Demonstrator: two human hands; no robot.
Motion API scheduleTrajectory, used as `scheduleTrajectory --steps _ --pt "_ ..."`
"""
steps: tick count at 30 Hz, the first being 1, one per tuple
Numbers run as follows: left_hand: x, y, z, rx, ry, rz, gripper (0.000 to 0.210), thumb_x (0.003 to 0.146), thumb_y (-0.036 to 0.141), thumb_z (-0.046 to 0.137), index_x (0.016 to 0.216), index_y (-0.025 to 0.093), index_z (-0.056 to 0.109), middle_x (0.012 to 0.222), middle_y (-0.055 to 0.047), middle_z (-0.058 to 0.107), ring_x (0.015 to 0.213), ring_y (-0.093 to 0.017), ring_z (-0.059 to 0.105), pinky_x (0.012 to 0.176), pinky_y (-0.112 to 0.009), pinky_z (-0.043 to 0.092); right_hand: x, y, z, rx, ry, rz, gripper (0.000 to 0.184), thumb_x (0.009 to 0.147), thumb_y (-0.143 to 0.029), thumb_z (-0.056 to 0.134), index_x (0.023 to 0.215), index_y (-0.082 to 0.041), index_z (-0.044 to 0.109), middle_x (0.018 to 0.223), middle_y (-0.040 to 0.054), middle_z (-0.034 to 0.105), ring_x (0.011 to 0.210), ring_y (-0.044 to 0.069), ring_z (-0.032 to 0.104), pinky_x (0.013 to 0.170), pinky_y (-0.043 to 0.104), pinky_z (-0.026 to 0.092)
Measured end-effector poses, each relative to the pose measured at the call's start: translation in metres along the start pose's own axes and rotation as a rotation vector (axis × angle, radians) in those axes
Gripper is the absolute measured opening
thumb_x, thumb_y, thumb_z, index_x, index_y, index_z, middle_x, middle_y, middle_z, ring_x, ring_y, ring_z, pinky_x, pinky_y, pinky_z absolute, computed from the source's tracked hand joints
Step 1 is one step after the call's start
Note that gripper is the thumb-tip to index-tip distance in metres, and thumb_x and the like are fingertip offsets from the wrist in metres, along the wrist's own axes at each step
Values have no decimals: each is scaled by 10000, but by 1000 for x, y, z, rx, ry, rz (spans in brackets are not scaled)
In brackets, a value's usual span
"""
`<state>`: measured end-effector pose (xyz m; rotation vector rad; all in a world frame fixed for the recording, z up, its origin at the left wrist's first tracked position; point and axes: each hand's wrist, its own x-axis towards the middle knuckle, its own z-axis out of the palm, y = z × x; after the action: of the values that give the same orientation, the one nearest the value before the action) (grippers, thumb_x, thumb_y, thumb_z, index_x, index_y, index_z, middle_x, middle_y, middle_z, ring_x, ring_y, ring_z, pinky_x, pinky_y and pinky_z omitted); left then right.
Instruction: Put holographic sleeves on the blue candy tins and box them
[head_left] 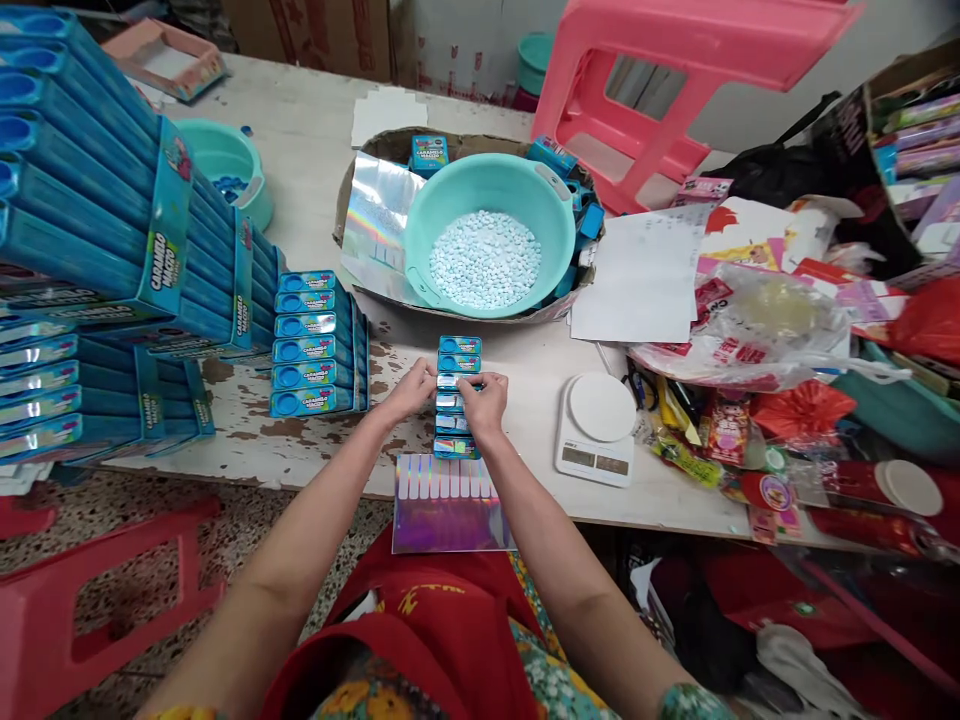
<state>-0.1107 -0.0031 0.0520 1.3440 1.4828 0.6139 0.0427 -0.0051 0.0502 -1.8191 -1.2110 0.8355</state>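
A short column of small blue candy boxes (pixel 460 345) lies on the table in front of me, their narrow ends facing up. At its left side is my left hand (pixel 414 390), thumb and fingers pinched together against one box; what they hold is hidden. My right hand (pixel 486 403) reaches over the column from the right, fingertips closed on the end of a pale shiny sticker strip (pixel 448 381) on the third box. Some lower boxes carry shiny strips too. Just below, a holographic sticker sheet (pixel 450 525) with a row of pale strips overhangs the table edge.
Bundled blue boxes (pixel 315 350) and a tall stack (pixel 97 180) stand left. Behind, a turquoise basin (pixel 420 240) of pale candies sits in a cut-down carton (pixel 345 200). Right are a white scale (pixel 592 465), papers (pixel 637 270), bagged clutter (pixel 742 320) and a pink stool (pixel 675 50).
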Motion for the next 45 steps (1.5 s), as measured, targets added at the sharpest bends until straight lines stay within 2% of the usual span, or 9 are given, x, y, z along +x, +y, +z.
scheduleTrajectory --steps 6,11,17,22,27,32,36,39,45 --pt "-22 -12 25 158 311 -114 350 868 379 387 1116 173 525 1078 -115 618 1018 -236 553 831 -345 416 0 4 -15 23 -22 78 408 648 -389 635 967 -194 471 979 35 512 712 136 502 628 258 411" --pt "-40 -6 37 89 119 -21 569 874 529 315 1312 180 418 1408 -104 392 1295 -239 336 1013 -354 302 5 -2 -16 -93 -56 -19 217 720 -393 561 807 -199 518 849 7 568 710 145 505 682 279 396" --pt "-103 -35 16 378 98 -121 436 853 508 376 1076 194 581 1114 -110 618 1035 -248 550 839 -322 399 -51 25 -82 45 -110 3 314 801 -427 498 1022 -205 512 1074 75 555 917 184 545 758 314 453" --pt "-178 -69 37 497 141 -457 355 812 511 440 933 204 571 889 -73 654 788 -218 596 628 -274 385 -134 98 -134 -210 -3 173 520 688 -455 625 1108 -169 516 1098 153 530 957 269 542 826 416 448" --pt "-189 -87 53 259 81 -489 233 755 432 518 726 209 582 749 -21 641 707 -181 578 600 -247 363 -158 131 -132 -190 -176 282 476 694 -433 597 1059 -129 596 1001 136 613 899 267 584 825 404 455" --pt "-183 -94 56 -28 279 -469 250 631 362 613 800 189 550 703 19 548 671 -147 541 611 -232 391 -154 127 -132 -180 -180 302 498 633 -394 662 1052 -131 607 981 109 622 867 238 586 813 360 459" --pt "-184 -92 55 -300 372 -500 466 564 359 665 954 188 477 650 62 499 547 -110 490 528 -216 379 -150 120 -133 102 -97 451 645 566 -389 732 1127 -144 530 947 97 649 833 228 617 755 339 489" --pt "-185 -87 50 -449 338 -472 446 569 361 656 929 181 465 565 86 463 481 -97 452 483 -202 349 -148 111 -133 394 -266 622 552 542 -383 759 1008 -150 577 888 85 678 778 228 639 712 340 504" --pt "-194 -81 30 -27 460 -368 288 685 241 566 963 182 522 664 23 544 656 -157 554 633 -276 443 -147 98 -133 528 -442 692 465 490 -316 789 888 -156 610 779 39 698 664 204 636 645 317 500"
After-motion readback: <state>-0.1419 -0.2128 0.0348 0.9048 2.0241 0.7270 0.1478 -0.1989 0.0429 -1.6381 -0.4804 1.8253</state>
